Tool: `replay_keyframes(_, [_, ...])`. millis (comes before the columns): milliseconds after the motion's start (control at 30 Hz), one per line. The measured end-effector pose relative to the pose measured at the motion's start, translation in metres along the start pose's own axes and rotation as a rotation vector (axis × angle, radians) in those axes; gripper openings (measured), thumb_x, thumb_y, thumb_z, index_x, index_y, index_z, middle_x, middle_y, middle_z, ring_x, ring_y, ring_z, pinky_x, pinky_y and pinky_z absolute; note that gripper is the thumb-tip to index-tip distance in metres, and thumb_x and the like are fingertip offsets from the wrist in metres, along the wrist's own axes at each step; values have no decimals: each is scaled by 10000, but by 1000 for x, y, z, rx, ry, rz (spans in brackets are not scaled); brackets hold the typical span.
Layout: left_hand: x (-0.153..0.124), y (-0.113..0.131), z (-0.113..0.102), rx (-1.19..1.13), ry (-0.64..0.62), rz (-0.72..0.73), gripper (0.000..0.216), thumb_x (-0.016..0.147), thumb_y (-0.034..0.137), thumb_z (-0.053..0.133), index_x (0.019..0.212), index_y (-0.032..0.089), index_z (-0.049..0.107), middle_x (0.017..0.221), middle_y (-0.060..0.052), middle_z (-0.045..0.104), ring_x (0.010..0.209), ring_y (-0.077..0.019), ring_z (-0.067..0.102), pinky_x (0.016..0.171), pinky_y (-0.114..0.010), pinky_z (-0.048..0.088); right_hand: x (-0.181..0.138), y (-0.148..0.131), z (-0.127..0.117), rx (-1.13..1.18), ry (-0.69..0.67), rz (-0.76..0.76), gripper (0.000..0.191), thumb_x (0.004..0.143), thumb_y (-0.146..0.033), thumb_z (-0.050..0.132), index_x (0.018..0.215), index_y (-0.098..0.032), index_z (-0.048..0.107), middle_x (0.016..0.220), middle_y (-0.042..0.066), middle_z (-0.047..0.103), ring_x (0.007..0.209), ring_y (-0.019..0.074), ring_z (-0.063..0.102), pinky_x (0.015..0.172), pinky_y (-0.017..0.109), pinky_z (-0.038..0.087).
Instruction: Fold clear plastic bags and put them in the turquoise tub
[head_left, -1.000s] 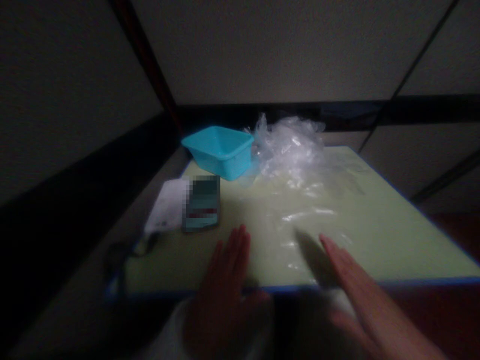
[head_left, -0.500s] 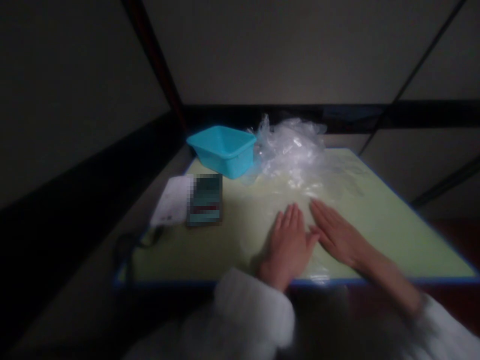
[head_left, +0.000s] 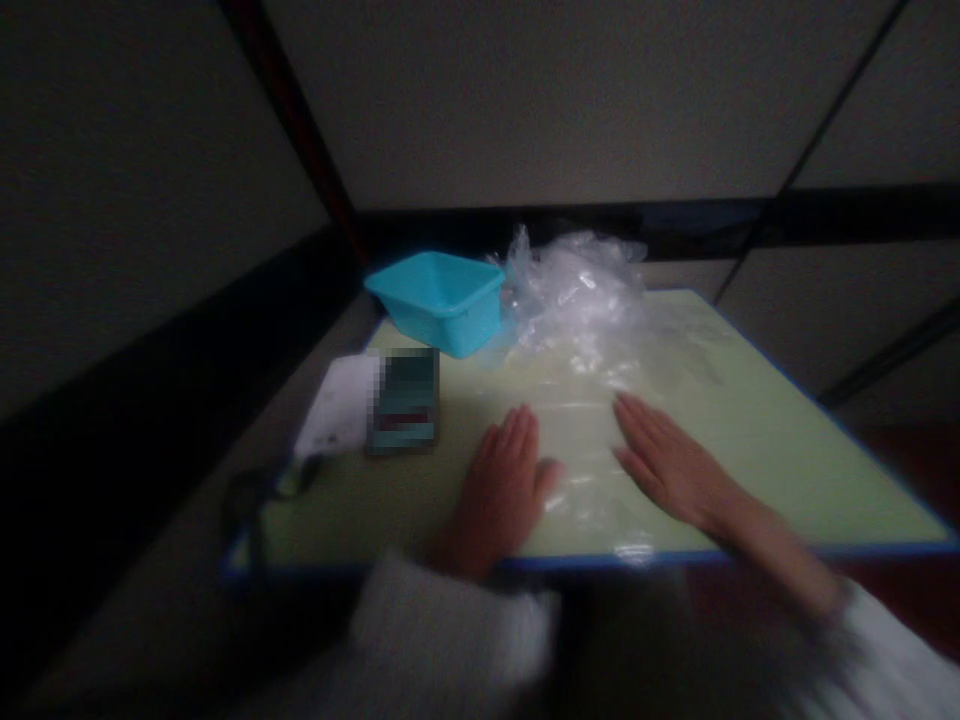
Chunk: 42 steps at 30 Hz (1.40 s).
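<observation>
My left hand (head_left: pixel 499 485) and right hand (head_left: pixel 667 460) lay open and flat on one plastic sheet (head_left: pixel 581 440) by the desk's (head_left: pixel 787 450) front edge. It looked mostly smoothed; the plastic pile (head_left: pixel 577 290) at the back edge was left.

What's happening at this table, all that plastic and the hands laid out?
A person has both hands flat, palms down, on a pale green table. The left hand and right hand rest apart, fingers spread, on a clear plastic sheet that lies between them. Farther back stand a teal tub and a heap of crumpled clear plastic. A dark flat object and a white card lie left of the hands.
</observation>
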<state>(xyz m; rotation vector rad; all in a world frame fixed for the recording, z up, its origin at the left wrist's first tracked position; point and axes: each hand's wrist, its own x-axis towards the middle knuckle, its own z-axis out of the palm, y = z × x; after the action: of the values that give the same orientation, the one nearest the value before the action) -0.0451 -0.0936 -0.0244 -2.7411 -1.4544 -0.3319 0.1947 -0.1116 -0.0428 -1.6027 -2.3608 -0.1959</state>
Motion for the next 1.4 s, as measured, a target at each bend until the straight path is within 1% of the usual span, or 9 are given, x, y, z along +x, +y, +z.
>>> replay_keyframes(200, [-14, -29, 0, 29, 28, 22, 538, 946, 352, 360, 1365, 16, 343, 1447, -230, 344, 1368, -282, 301, 1080, -477, 317, -2, -3, -2, -15, 14, 6, 629, 971, -446, 254, 1493, -136, 86, 1501, 138, 263, 1376, 257, 248, 1107, 455, 265])
replay_keyframes(567, [-34, -27, -3, 16, -2, 60, 579, 935, 345, 394, 1419, 53, 268, 1499, -195, 251, 1406, -284, 190, 1094, -473, 306, -22, -12, -10, -6, 8, -26, 620, 980, -385, 285, 1491, -154, 22, 1512, 143, 221, 1378, 257, 226, 1093, 474, 296])
replay_keyframes(667, [-39, -40, -24, -3, -4, 134, 592, 947, 372, 370, 1445, 90, 216, 1516, -177, 212, 1412, -283, 161, 1098, -474, 299, -22, -5, -30, 71, -80, -38, 632, 972, -419, 310, 1491, -190, 31, 1520, 104, 191, 1367, 255, 242, 1071, 452, 345])
replay_keyframes(767, [-34, -52, -62, 4, 3, 248, 618, 959, 437, 335, 1466, 130, 159, 1526, -152, 195, 1410, -281, 176, 1120, -474, 257, -9, 11, -55, 147, -115, -36, 634, 962, -450, 331, 1487, -225, 54, 1523, 52, 174, 1357, 246, 253, 1085, 423, 331])
replay_keyframes(900, [-1, -49, -90, 31, -36, 406, 649, 958, 463, 345, 1461, 104, 147, 1542, -140, 127, 1423, -240, 132, 1155, -415, 189, 37, 32, -62, 205, -157, -134, 595, 964, -476, 287, 1480, -207, 162, 1520, 31, 191, 1364, 257, 231, 1108, 446, 285])
replay_keyframes(967, [22, -43, -81, 10, -80, 461, 634, 954, 418, 376, 1435, 46, 196, 1527, -176, 170, 1422, -233, 136, 1157, -393, 185, 62, 36, -51, 205, -181, -205, 593, 968, -468, 258, 1472, -158, 213, 1510, 76, 217, 1366, 270, 226, 1106, 471, 276])
replay_keyframes(1100, [52, -34, -37, -91, -110, 527, 578, 945, 339, 397, 1410, 32, 244, 1511, -188, 223, 1412, -228, 178, 1165, -370, 172, 92, 35, -21, 211, -222, -308, 588, 967, -445, 282, 1475, -155, 214, 1498, 111, 257, 1362, 272, 265, 1099, 487, 294])
replay_keyframes(1233, [54, -32, -4, -155, -137, 503, 582, 936, 345, 395, 1412, 52, 232, 1512, -178, 230, 1415, -229, 172, 1162, -377, 173, 91, 36, 0, 238, -213, -299, 596, 970, -436, 288, 1491, -182, 145, 1513, 100, 225, 1365, 264, 269, 1109, 476, 285])
replay_keyframes(1400, [48, -33, 2, -159, -144, 475, 589, 943, 361, 377, 1425, 63, 216, 1520, -168, 214, 1419, -235, 156, 1161, -386, 154, 85, 40, 9, 197, -224, -335, 597, 978, -429, 251, 1494, -163, 108, 1525, 113, 170, 1390, 249, 188, 1131, 461, 230])
